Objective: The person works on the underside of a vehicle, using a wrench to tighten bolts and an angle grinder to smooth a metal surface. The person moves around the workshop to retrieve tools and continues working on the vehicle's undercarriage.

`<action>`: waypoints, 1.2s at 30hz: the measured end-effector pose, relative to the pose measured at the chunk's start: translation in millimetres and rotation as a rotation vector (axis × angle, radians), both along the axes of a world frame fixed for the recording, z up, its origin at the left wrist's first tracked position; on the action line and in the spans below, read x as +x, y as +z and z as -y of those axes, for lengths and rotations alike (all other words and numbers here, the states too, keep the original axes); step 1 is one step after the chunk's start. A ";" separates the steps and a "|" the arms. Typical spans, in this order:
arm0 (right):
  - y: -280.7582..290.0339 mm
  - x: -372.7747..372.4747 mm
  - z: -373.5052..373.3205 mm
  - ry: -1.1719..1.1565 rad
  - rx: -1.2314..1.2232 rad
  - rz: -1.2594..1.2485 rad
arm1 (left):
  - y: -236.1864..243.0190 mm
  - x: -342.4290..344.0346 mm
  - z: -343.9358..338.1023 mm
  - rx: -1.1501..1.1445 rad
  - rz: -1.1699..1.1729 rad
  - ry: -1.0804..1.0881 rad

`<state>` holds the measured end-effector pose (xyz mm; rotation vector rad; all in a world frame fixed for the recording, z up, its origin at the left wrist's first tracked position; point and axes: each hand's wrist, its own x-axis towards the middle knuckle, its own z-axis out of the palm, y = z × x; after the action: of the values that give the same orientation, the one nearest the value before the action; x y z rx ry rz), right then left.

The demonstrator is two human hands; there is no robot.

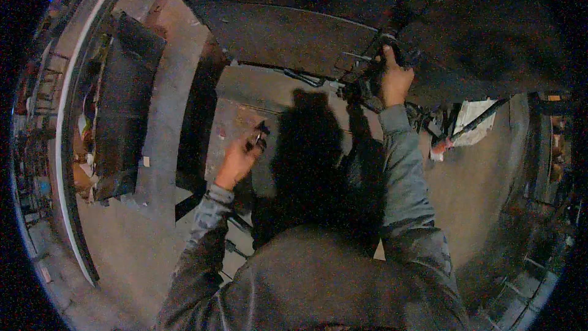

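Two hands, two dark items

Left hand [237, 160]: fingers bent, closed on one small black part [264, 128]; its exact kind is too blurred to tell. Right hand [397, 84]: reaching farther forward, fingers curled around one black fitting [388, 38] — thumb lying along it. Fitting located at the right end of one brown panel [288, 34]. Two grey sleeves; one dark shadow [309, 153] between the forearms. One pale sheet [476, 124] right of the right forearm.
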<state>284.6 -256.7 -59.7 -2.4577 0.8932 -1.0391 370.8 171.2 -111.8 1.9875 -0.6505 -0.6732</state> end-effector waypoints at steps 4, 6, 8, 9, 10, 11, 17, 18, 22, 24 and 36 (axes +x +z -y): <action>-7.7 32.2 -12.5 0.017 0.405 0.474 | 0.1 -31.2 -19.1 -0.222 -0.225 0.184; -49.1 36.0 33.7 -0.005 0.298 0.415 | 26.7 -37.5 -17.6 -0.215 -0.360 0.195; -52.4 21.7 59.0 -0.044 0.307 0.367 | 48.1 -43.2 -10.2 -0.226 -0.450 0.158; -42.4 21.7 50.8 -0.016 0.384 0.329 | 55.4 -44.0 -11.6 -0.236 -0.473 0.158; -31.3 19.3 44.3 0.001 0.451 0.307 | 60.9 -44.6 -11.4 -0.248 -0.497 0.152; -19.7 11.6 39.0 0.040 0.574 0.277 | 65.3 -45.6 -8.8 -0.308 -0.508 0.116; 68.0 -46.6 -63.0 0.247 1.164 0.154 | 81.8 -57.3 -9.0 -0.477 -0.574 0.042; 71.7 -61.8 -71.9 0.243 1.211 0.162 | 83.1 -60.3 -5.1 -0.496 -0.643 0.049; 71.5 -102.6 -117.7 0.266 1.016 0.153 | 88.4 -68.0 6.1 -0.471 -0.653 0.023; 40.3 -121.0 -130.8 0.343 0.868 0.061 | 106.9 -75.1 20.1 -0.389 -0.519 -0.101; 76.2 -154.8 -173.5 0.500 0.016 -0.325 | 142.5 -104.6 88.2 -0.661 -0.232 -0.455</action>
<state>129.9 -83.2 16.5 -2.6742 0.3238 -0.4674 266.2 83.0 30.7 1.1412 -1.0374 -0.8108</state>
